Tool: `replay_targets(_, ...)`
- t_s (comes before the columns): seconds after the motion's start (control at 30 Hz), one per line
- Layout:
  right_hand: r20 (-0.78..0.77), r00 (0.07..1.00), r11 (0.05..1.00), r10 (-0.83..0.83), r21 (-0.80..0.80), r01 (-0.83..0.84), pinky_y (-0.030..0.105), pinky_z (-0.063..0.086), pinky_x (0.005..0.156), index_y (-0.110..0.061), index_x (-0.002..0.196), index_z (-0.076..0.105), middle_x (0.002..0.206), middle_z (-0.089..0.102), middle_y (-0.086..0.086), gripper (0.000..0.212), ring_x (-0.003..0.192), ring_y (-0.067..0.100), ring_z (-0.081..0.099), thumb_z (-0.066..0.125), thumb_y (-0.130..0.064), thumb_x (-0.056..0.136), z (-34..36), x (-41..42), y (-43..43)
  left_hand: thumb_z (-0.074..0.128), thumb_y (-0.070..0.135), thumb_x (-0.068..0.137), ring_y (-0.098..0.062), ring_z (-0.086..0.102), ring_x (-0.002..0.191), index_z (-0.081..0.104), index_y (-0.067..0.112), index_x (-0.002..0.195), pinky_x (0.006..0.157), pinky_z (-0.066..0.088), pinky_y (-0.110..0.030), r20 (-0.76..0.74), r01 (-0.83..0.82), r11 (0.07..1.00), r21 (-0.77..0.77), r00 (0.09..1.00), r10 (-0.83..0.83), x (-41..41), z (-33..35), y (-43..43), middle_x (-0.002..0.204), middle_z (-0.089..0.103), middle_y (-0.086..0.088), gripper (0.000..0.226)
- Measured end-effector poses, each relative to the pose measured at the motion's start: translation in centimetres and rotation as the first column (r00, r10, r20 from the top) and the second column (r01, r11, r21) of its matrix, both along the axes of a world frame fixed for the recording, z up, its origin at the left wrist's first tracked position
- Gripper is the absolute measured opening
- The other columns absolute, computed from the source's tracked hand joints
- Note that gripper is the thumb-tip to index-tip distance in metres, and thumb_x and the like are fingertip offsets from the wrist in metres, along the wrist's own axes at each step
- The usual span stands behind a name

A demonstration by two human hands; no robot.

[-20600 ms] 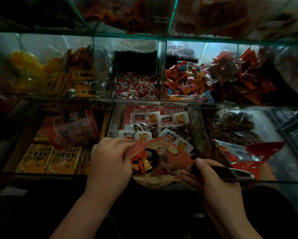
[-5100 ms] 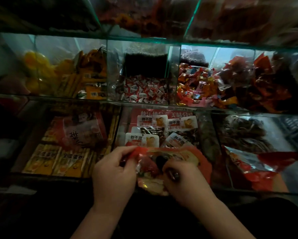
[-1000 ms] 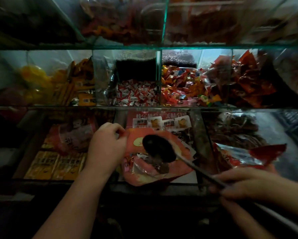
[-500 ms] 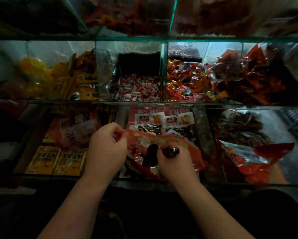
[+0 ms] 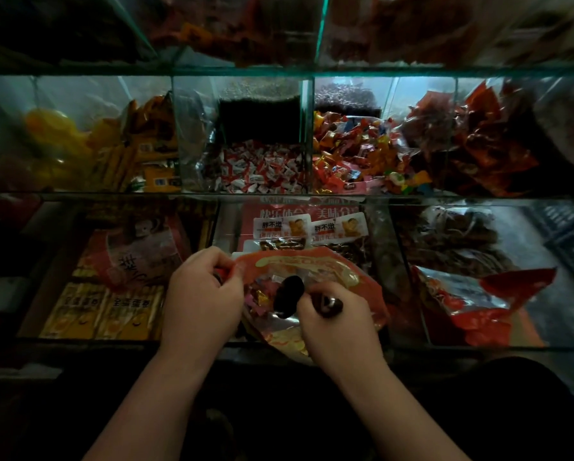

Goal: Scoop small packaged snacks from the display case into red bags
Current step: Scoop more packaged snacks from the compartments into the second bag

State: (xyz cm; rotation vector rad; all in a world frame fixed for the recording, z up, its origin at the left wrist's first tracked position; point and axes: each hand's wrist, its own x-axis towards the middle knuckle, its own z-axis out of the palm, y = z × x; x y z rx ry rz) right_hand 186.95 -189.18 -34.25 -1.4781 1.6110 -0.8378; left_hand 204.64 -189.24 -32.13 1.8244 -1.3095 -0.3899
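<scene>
L hand (image 5: 202,296) pinches 1 red bag (image 5: 347,272) rim; R hand (image 5: 340,327) grips 1 black scoop (image 5: 287,296) (bowl at bag mouth).

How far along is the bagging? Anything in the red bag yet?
Done: wrapped snacks already lie in the red bag. In hand: the left hand pinches its rim open; the right hand holds the black scoop in its mouth. Left: the bag looks partly filled, so probably more scoops, then closing it.

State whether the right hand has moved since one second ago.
Yes, leftward: then right of the glass divider, the right hand now grips the scoop left of it, at the red bag.
</scene>
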Motion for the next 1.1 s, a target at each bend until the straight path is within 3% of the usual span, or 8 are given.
replay_targets(0.1, -0.046, 0.997, 0.998, 0.069, 0.017, -0.068, 0.004, 0.047, 0.054, -0.037, 0.071, 0.066, 0.072, 0.066, -0.029, 0.012, 0.072, -0.015, 0.061, 0.062, -0.033, 0.081, -0.8, -0.1, 0.6, 0.072, 0.022, 0.092, -0.01, 0.046, 0.047, 0.056, 0.023, 0.062, 0.041, 0.03, -0.016, -0.012, -0.003, 1.0, 0.02, 1.0, 0.004, 0.2, -0.5, 0.2, 0.06, 0.053, 0.002, 0.034)
replay_targets(0.2, -0.032, 0.998, 0.998, 0.056, 0.028, -0.055, -0.003, 0.042, 0.059, -0.035, 0.071, 0.067, 0.063, 0.061, -0.033, 0.016, 0.071, -0.022, 0.058, 0.067, -0.023, 0.081, -2.0, -0.1, 0.7, 0.072, 0.026, 0.093, -0.01, 0.05, 0.048, 0.056, 0.023, 0.063, 0.041, 0.033, -0.016, -0.021, 0.009, 1.0, 0.026, 1.0, -0.008, 0.0, -0.7, 0.4, 0.06, 0.053, 0.003, 0.034)
replay_targets(0.4, 0.139, 0.988, 0.987, -0.074, 0.154, 0.052, 0.041, 0.062, 0.08, -0.026, 0.1, 0.077, 0.086, 0.076, -0.009, 0.022, 0.08, 0.014, 0.074, 0.066, -0.028, 0.08, -3.2, 0.1, 0.0, 0.072, 0.026, 0.094, -0.008, 0.05, 0.047, 0.059, 0.02, 0.066, 0.041, 0.035, -0.017, -0.08, 0.025, 0.999, 0.036, 0.997, -0.022, 0.1, -1.3, 0.5, 0.063, 0.057, 0.001, 0.032)
replay_targets(0.67, 0.19, 0.982, 0.993, 0.001, 0.12, -0.024, 0.032, 0.06, 0.074, -0.028, 0.102, 0.076, 0.081, 0.075, -0.007, 0.02, 0.075, 0.008, 0.071, 0.066, -0.024, 0.085, -3.4, 0.3, 0.8, 0.072, 0.028, 0.093, -0.01, 0.055, 0.057, 0.061, 0.025, 0.067, 0.049, 0.038, -0.025, -0.006, -0.013, 0.999, 0.034, 1.0, 0.014, 2.0, -1.1, 0.8, 0.068, 0.059, 0.005, 0.029)
replay_targets(0.77, 0.156, 0.985, 0.985, 0.072, 0.143, -0.094, 0.031, 0.059, 0.084, -0.026, 0.11, 0.074, 0.093, 0.076, -0.006, 0.022, 0.086, 0.008, 0.071, 0.066, -0.022, 0.089, -3.6, 0.6, 0.9, 0.073, 0.03, 0.092, -0.009, 0.055, 0.059, 0.062, 0.026, 0.066, 0.048, 0.035, -0.014, -0.002, -0.016, 0.999, 0.031, 1.0, 0.017, 1.9, -1.4, 1.0, 0.067, 0.059, 0.006, 0.028)
replay_targets(0.9, 0.132, 0.989, 0.982, 0.06, 0.169, -0.082, 0.021, 0.055, 0.093, -0.029, 0.113, 0.074, 0.103, 0.074, -0.016, 0.024, 0.097, -0.006, 0.066, 0.066, -0.03, 0.09, -4.0, 1.2, 0.2, 0.073, 0.031, 0.092, -0.008, 0.053, 0.055, 0.061, 0.026, 0.066, 0.046, 0.035, -0.014, -0.015, -0.011, 1.0, 0.028, 1.0, 0.011, 1.8, -1.7, 1.5, 0.064, 0.056, 0.006, 0.03)
replay_targets(1.0, 0.192, 0.979, 0.982, -0.075, 0.186, 0.039, 0.022, 0.056, 0.087, -0.03, 0.104, 0.077, 0.095, 0.076, -0.016, 0.019, 0.09, -0.005, 0.068, 0.067, -0.032, 0.087, -4.5, 2.1, -0.4, 0.073, 0.028, 0.092, -0.008, 0.055, 0.057, 0.061, 0.024, 0.065, 0.047, 0.037, -0.013, -0.023, -0.015, 1.0, 0.022, 1.0, 0.016, 1.8, -1.8, 1.5, 0.063, 0.057, 0.005, 0.03)
replay_targets(1.1, 0.346, 0.926, 0.962, -0.151, 0.267, 0.057, 0.028, 0.054, 0.066, -0.031, 0.091, 0.078, 0.069, 0.073, -0.013, 0.012, 0.064, 0.008, 0.068, 0.067, -0.033, 0.086, -4.4, 3.2, -0.5, 0.072, 0.033, 0.092, -0.007, 0.054, 0.051, 0.062, 0.024, 0.065, 0.043, 0.036, -0.016, -0.08, -0.022, 0.999, 0.043, 0.997, 0.025, 1.6, -2.0, 1.1, 0.06, 0.058, 0.004, 0.03)
